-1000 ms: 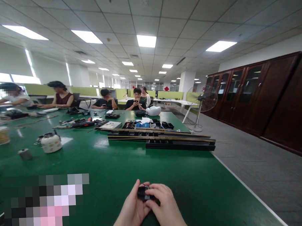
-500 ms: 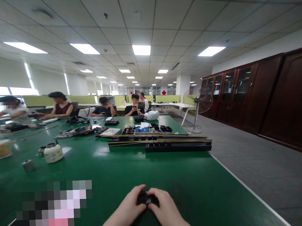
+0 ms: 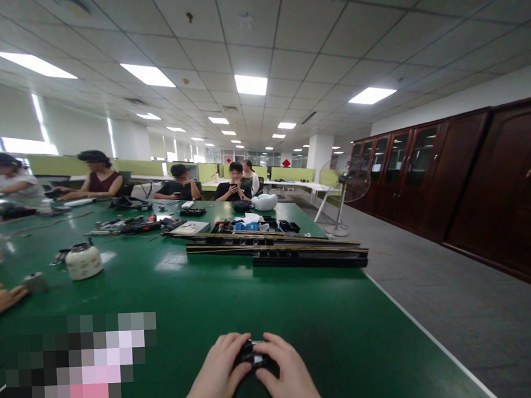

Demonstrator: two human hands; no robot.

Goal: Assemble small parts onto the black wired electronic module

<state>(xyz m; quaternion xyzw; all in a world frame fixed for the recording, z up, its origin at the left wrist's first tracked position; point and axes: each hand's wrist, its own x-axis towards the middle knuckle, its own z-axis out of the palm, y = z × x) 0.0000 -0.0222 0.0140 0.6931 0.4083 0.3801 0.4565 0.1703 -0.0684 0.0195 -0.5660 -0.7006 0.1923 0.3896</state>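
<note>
Holds 1 small black part [image 3: 243, 357] low over the near stretch of the green tabletop [image 3: 177, 302]. Pinches its left end narrowly between thumb and fingers of the left hand [image 3: 223, 365], its right end likewise with the right hand [image 3: 287, 365]; leaves a pale patch bare in the middle. Cannot tell contact with the tabletop from a slight lift. Faces long black rails [image 3: 312, 261] farther back, topped with thin brass-coloured rods [image 3: 294, 246]. Has a patterned white jar [image 3: 84, 264] to the left, and a grey metal cylinder [image 3: 36, 283] just beside a co-worker's hand [image 3: 4, 297]. Looks toward dark wooden cabinets [image 3: 462, 178] on the right.
</note>
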